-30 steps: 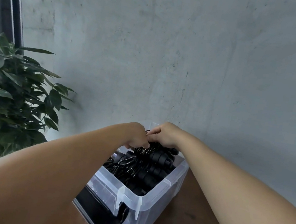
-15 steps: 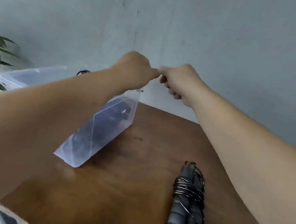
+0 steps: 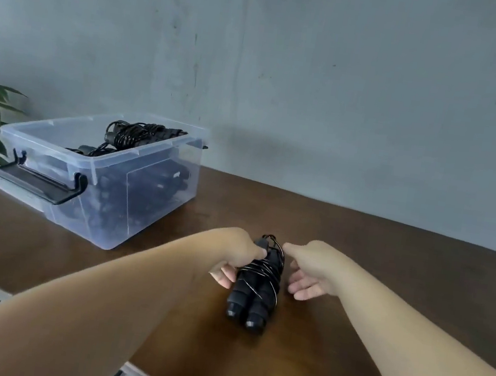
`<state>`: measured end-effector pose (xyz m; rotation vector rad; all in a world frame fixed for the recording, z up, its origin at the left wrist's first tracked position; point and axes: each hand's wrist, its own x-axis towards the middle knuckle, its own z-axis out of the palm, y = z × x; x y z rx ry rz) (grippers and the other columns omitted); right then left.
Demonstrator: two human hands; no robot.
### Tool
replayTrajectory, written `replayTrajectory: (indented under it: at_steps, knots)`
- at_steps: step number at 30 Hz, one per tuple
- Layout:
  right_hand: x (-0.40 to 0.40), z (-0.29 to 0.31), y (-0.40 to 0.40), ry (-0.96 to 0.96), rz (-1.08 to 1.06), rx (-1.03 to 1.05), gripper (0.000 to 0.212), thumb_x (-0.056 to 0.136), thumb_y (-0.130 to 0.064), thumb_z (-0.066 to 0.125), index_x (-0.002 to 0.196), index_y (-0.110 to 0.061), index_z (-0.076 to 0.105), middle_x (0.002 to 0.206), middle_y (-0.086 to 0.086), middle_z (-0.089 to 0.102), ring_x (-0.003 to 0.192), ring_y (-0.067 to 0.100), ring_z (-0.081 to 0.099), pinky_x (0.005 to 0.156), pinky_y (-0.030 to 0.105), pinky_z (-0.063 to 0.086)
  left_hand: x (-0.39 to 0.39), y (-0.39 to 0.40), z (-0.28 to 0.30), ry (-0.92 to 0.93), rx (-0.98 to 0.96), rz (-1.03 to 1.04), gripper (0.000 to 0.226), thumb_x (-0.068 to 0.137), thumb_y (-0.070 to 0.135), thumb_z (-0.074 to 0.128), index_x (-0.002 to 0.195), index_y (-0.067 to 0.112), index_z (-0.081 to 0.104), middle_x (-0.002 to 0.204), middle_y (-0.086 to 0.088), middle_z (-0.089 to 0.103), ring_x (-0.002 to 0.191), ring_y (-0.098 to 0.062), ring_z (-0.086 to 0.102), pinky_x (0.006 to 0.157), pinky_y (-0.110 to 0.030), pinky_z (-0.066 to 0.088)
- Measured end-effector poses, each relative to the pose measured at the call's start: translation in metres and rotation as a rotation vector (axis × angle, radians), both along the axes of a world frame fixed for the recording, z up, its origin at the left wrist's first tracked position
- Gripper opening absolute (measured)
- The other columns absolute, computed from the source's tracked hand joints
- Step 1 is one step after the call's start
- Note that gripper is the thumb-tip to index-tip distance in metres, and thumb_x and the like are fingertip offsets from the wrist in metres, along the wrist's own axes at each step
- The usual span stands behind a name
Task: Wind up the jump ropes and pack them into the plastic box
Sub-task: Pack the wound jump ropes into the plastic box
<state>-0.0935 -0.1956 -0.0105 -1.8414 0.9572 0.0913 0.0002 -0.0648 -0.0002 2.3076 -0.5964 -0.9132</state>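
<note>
One wound rope (image 3: 258, 279) is lying on the table (image 3: 387, 269), left hand (image 3: 239, 254) grasping it, right hand (image 3: 313, 270) hovering loose-fingered, apparently awaiting lifting into the box (image 3: 156, 207).

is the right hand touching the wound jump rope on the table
Apart. The head view shows brown table between the right hand and the wound jump rope; its fingers are open beside it.

Legible text: none | labels, brands, numbers, signs: none readable on plastic box (image 3: 150, 203), wound jump rope (image 3: 255, 286), table (image 3: 356, 265) or wall (image 3: 319, 71)
</note>
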Motion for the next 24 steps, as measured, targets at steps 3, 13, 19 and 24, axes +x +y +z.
replayTrajectory:
  at_steps: [3, 13, 19, 24]
  knots:
    - [-0.008, -0.003, 0.017, -0.031, 0.02, 0.172, 0.049, 0.104, -0.037, 0.045, 0.134, 0.002, 0.044, 0.097, 0.019, 0.06, 0.081, 0.03, 0.066, 0.068, 0.04, 0.058, -0.008, 0.002, -0.005, 0.062, -0.066, 0.06, 0.04, 0.101, 0.038, 0.046, 0.122, 0.006, 0.057, 0.114, -0.014, 0.068, 0.088, -0.025, 0.066, 0.086, -0.038, 0.057]
    - [0.015, 0.06, 0.019, -0.262, -0.013, -0.01, 0.023, 0.101, -0.025, 0.053, 0.113, -0.005, 0.057, 0.102, 0.017, 0.065, 0.079, 0.031, 0.069, 0.06, 0.037, 0.058, 0.006, 0.007, 0.062, -0.006, -0.378, 0.143, 0.031, 0.1, 0.033, 0.049, 0.113, 0.007, 0.059, 0.096, -0.009, 0.067, 0.071, -0.019, 0.063, 0.054, -0.024, 0.054]
    - [0.082, 0.143, 0.038, -0.487, 0.047, -0.124, 0.017, 0.099, -0.022, 0.055, 0.095, -0.007, 0.061, 0.082, 0.013, 0.064, 0.062, 0.024, 0.061, 0.056, 0.032, 0.056, 0.056, 0.029, 0.134, -0.185, -0.66, 0.25, 0.023, 0.1, 0.026, 0.049, 0.107, 0.007, 0.058, 0.085, -0.005, 0.059, 0.064, -0.015, 0.056, 0.046, -0.022, 0.049]
    - [0.172, 0.195, 0.076, -0.627, 0.168, -0.206, 0.013, 0.096, -0.021, 0.056, 0.094, -0.01, 0.061, 0.079, 0.008, 0.063, 0.062, 0.021, 0.06, 0.061, 0.031, 0.055, 0.123, 0.072, 0.173, -0.301, -0.827, 0.426, 0.022, 0.096, 0.025, 0.054, 0.11, 0.014, 0.042, 0.111, -0.013, 0.06, 0.092, -0.031, 0.065, 0.074, -0.043, 0.06]
